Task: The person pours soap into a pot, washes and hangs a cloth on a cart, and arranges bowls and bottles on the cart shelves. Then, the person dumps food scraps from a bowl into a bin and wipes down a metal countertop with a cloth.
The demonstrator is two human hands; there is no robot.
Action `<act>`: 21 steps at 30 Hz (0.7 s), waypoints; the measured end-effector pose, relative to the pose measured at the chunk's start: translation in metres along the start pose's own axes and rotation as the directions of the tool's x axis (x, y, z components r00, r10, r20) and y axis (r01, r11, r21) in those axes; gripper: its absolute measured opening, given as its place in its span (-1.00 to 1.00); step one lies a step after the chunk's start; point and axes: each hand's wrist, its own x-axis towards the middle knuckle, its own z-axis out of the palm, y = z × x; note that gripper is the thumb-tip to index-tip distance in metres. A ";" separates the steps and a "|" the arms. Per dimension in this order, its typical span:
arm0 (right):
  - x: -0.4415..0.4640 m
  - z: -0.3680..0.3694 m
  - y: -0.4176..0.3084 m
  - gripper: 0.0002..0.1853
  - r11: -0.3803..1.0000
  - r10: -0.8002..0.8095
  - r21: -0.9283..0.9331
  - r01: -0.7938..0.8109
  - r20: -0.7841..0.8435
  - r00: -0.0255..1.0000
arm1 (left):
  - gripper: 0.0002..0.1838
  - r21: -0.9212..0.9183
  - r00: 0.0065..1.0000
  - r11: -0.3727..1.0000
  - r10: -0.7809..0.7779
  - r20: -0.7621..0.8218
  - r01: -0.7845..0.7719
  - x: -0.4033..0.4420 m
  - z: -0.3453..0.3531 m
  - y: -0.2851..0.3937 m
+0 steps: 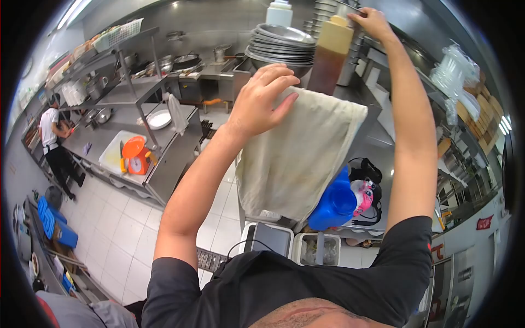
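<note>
A pale cloth (295,153) hangs down in front of me from a raised edge. My left hand (265,101) is closed over its upper left corner, fingers bent across the top and thumb against the fabric. Just behind that hand rises a stack of metal bowls (281,46). My right hand (373,24) reaches higher, pinching the rim of a metal container (348,9); the rest of the container is partly hidden. Below it stands a tall squeeze bottle (332,54) of brown liquid with a yellowish top.
A blue plastic jug (336,202) and a pink item (362,197) sit on the lower counter. At left, an orange scale (138,156) rests by a cutting board (114,152). One person (52,131) works at the far-left counter. Bins (268,238) stand below me.
</note>
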 end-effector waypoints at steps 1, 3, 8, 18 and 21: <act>-0.002 0.008 0.010 -0.29 0.998 -0.054 0.023 0.054 -0.031 0.998 | -0.69 0.013 1.000 1.000 -0.004 -0.002 0.004 -0.008 -0.012 -0.001; -0.019 0.010 0.004 -0.41 0.989 -0.016 0.147 0.010 0.038 0.999 | -0.66 0.018 1.000 1.000 0.001 -0.011 -0.001 -0.021 -0.035 -0.007; -0.035 -0.008 -0.008 -0.56 0.982 0.032 0.180 -0.059 0.154 0.988 | -0.67 0.041 0.993 0.993 -0.113 -0.030 0.114 -0.077 -0.113 -0.050; -0.183 -0.050 -0.233 -0.05 0.677 0.567 0.493 -0.547 0.126 0.814 | -0.74 -0.275 0.444 0.384 -0.873 0.202 0.881 -0.385 -0.203 -0.220; -0.180 -0.026 -0.253 0.05 0.666 0.640 0.423 -0.615 0.100 0.762 | -0.69 -0.193 0.307 0.251 -0.877 0.370 0.949 -0.406 -0.217 -0.223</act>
